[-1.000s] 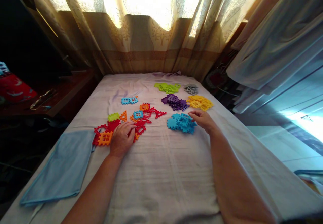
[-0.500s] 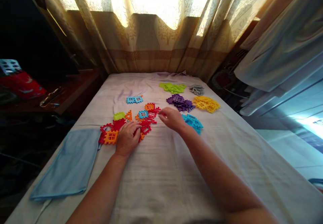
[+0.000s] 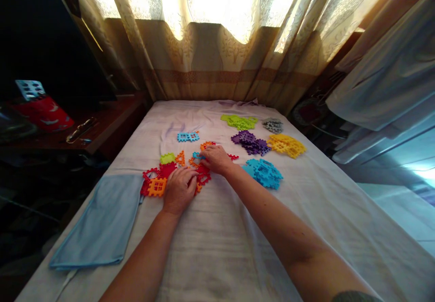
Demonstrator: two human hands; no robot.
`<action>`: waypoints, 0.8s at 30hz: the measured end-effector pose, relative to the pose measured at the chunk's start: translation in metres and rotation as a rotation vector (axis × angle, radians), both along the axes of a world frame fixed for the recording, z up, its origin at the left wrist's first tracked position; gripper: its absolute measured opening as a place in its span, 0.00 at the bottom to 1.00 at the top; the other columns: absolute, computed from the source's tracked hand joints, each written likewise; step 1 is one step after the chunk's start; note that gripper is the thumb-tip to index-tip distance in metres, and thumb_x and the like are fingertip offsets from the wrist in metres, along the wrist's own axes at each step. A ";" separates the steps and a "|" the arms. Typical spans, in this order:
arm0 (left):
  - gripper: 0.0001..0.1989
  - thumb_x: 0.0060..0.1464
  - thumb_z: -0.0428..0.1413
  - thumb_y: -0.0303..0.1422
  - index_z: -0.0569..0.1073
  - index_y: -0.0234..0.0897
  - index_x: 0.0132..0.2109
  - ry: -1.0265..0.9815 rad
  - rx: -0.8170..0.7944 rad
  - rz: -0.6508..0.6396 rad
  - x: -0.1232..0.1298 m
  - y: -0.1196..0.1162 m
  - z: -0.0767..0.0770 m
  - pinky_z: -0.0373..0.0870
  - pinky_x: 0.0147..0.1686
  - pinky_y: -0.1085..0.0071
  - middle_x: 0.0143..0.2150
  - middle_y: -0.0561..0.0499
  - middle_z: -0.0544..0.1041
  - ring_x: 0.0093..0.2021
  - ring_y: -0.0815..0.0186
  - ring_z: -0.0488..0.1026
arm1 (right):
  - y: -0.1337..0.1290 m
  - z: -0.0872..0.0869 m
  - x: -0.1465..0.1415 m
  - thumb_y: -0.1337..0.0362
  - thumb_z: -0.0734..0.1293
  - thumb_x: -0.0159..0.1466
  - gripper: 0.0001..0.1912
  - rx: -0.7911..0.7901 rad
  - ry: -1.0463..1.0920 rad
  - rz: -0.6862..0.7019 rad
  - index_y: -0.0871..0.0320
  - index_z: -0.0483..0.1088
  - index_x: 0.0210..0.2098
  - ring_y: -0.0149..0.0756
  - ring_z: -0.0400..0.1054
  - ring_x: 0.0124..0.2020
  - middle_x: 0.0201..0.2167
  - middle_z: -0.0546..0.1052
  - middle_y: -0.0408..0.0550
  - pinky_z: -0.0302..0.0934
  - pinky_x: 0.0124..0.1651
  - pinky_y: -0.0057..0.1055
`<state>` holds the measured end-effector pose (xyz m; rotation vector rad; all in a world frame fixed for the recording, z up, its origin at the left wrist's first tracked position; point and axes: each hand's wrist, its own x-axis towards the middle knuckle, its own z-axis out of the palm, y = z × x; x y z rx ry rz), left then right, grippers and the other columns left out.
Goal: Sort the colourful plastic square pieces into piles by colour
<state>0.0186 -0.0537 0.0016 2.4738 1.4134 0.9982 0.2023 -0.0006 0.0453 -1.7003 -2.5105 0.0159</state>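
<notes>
My left hand lies over red and orange interlocking plastic tiles, fingers stretched forward and partly covering them. A red tile and an orange window tile show beside its fingers. My right hand reaches into the mixed group, its bent fingertips closed at a blue window tile that they partly hide. Just beyond that hand is another orange tile. A small red tile shows to its right. To the left are a lime green tile and an orange triangular piece.
Piles of blue, purple, yellow, lime and grey tiles lie right of the group. Blue window tiles lie farther back. A folded blue cloth is at the left edge; curtains hang behind.
My right hand has moved left, from the red tiles at the group's right side to the blue window tile. My left hand stays on the tiles. The camera view has shifted slightly.
</notes>
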 end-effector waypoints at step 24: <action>0.13 0.59 0.49 0.33 0.79 0.42 0.41 0.039 0.033 -0.019 -0.003 0.005 -0.003 0.69 0.57 0.53 0.46 0.47 0.82 0.52 0.56 0.76 | -0.101 0.004 0.183 0.61 0.65 0.53 0.11 -0.219 1.015 -0.769 0.58 0.77 0.32 0.28 0.65 0.22 0.22 0.73 0.41 0.58 0.26 0.23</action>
